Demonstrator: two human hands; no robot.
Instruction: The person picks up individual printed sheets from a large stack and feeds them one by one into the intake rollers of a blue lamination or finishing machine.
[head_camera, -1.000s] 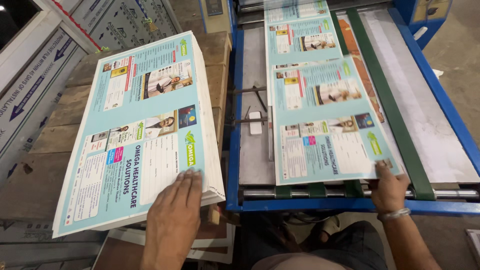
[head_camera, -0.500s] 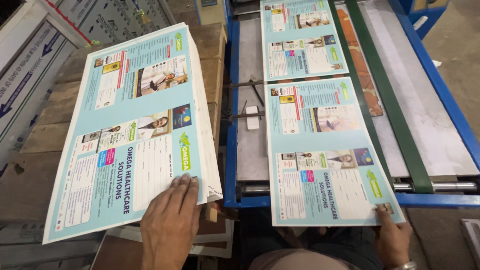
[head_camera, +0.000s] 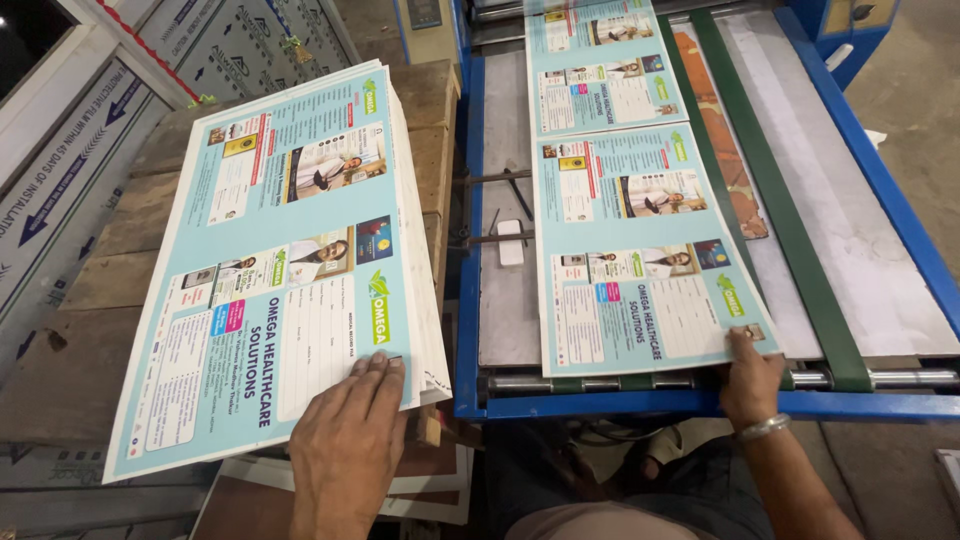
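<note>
Left hand (head_camera: 345, 445) laid flat, fingers together, on sheet stack (head_camera: 280, 260) — near corner. Right hand (head_camera: 750, 375) pinching sheet (head_camera: 640, 250) on right-side conveyor (head_camera: 850, 250).

This is a print-finishing workshop. A blue-framed machine bed (head_camera: 466, 250) with steel rollers (head_camera: 640, 381) and a green conveyor belt (head_camera: 770, 190) fills the view from 12 to 4 o'clock, carrying printed sheets (head_camera: 640, 250). At 9 o'clock a thick stack of identical light-blue sheets (head_camera: 290, 250) rests on a rough wooden table (head_camera: 100, 270). At 10 o'clock lean film-wrapped panels (head_camera: 60, 170).
</note>
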